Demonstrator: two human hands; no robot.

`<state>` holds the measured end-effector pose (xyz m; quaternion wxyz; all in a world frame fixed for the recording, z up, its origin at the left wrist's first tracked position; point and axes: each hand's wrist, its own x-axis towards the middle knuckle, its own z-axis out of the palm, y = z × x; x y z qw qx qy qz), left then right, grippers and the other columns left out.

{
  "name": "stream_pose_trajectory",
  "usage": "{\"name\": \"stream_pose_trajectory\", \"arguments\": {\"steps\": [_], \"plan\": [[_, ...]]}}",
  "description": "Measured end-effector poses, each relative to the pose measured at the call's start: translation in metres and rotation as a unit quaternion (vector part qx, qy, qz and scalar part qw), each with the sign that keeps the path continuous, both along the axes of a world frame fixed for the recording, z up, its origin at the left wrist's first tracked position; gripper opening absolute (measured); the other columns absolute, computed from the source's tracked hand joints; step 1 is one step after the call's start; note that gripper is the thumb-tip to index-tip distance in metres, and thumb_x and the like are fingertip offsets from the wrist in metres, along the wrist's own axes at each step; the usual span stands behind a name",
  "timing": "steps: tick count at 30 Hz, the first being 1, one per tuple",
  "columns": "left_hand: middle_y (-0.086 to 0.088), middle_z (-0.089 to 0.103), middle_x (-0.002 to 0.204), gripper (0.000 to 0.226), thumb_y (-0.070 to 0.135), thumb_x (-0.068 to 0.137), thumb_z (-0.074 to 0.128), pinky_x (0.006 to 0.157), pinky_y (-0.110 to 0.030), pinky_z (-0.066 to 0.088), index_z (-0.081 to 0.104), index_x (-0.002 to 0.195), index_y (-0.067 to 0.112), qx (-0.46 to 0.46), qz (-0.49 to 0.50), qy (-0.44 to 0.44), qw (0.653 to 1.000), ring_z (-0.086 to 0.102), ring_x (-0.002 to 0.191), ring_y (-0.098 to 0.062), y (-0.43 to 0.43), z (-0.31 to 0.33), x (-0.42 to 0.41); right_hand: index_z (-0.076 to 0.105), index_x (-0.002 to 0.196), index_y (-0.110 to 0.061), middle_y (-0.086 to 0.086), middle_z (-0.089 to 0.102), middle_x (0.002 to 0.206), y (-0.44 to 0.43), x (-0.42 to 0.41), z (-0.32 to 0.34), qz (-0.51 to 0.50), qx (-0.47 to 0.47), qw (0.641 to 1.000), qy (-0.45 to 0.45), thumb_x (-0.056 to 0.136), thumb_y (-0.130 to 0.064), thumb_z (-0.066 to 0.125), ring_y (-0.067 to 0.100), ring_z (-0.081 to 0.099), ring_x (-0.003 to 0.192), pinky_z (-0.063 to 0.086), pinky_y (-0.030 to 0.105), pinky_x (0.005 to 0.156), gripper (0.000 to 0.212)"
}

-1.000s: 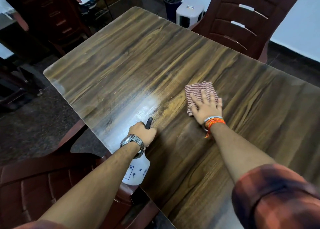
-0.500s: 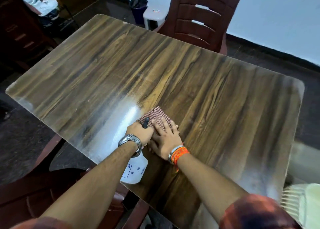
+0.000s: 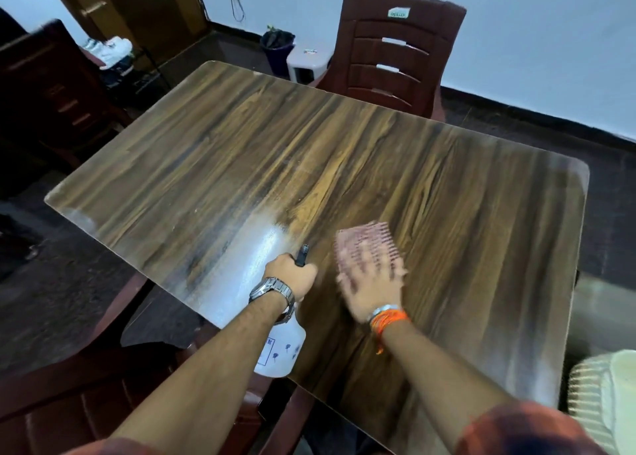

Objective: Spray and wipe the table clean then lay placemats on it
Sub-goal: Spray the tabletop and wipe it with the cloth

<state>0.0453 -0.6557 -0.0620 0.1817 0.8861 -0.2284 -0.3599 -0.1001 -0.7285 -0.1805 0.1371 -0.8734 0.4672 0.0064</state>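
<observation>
Wiping step: right hand [image 3: 371, 284] presses flat on checked cloth [image 3: 366, 239]; left hand [image 3: 290, 275] grips spray bottle [image 3: 280, 349]; unwiped table [image 3: 241, 151] areas presumably next.

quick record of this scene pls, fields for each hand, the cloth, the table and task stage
left: left hand grips white translucent plastic spray bottle
right: right hand flat, fingers spread, pressing red-and-white checked cloth; motion-blurred
cloth: on the tabletop, partly under the right hand
table: brown wood-grain rectangular table, pale sheen beside the bottle
stage: wiping; no placemats on the tabletop
</observation>
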Motion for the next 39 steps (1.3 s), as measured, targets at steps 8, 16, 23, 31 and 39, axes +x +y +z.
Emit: {"name": "stream_pose_trajectory", "arguments": {"steps": [8,16,23,31,39], "plan": [[-0.004,0.052,0.071,0.024,0.03,0.086,0.055,0.052,-0.026,0.031,0.048,0.07,0.015,0.004,-0.024,0.015,1.0,0.045,0.06,-0.021,0.03,0.002,-0.015,0.03,0.14,-0.054,-0.007,0.038,0.151,0.097,-0.027,-0.006,0.19,-0.044,0.981,0.011,0.09,-0.061,0.038,0.034,0.034,0.139,0.011,0.057,0.109,0.052],[-0.009,0.068,0.064,0.019,0.026,0.086,0.052,0.046,-0.022,0.038,0.059,0.086,0.009,-0.011,-0.048,0.027,0.998,0.061,0.052,-0.016,0.067,0.008,-0.026,0.031,0.142,-0.049,-0.005,0.035,0.153,0.123,-0.083,-0.003,0.009,-0.016,0.999,0.037,0.091,-0.056,0.036,0.031,0.031,0.141,0.012,0.056,0.111,0.052],[-0.011,0.068,0.079,0.029,0.029,0.088,0.055,0.04,-0.02,0.04,0.061,0.103,0.004,-0.022,-0.057,0.061,0.996,0.067,0.054,-0.019,0.09,-0.005,-0.043,0.037,0.141,-0.047,-0.005,0.039,0.151,0.15,-0.117,-0.005,-0.089,-0.006,0.996,0.028,0.092,-0.055,0.03,0.025,0.023,0.141,0.002,0.047,0.114,0.05],[-0.007,0.065,0.069,0.021,0.029,0.078,0.056,0.043,-0.022,0.046,0.061,0.083,0.009,-0.04,-0.065,0.088,0.993,0.069,0.048,-0.021,0.102,-0.005,-0.087,0.036,0.142,-0.047,-0.004,0.041,0.15,0.172,-0.181,-0.007,-0.144,-0.005,0.989,0.028,0.092,-0.056,0.026,0.023,0.026,0.139,0.003,0.046,0.113,0.052],[-0.008,0.069,0.075,0.026,0.032,0.078,0.056,0.049,-0.027,0.056,0.063,0.09,0.01,-0.079,-0.07,0.055,0.993,0.067,0.045,-0.02,0.078,0.013,-0.162,0.047,0.136,-0.045,-0.005,0.047,0.145,0.168,-0.253,0.0,-0.117,0.012,0.993,-0.003,0.086,-0.054,0.037,0.023,0.031,0.136,0.007,0.046,0.112,0.052]]}}
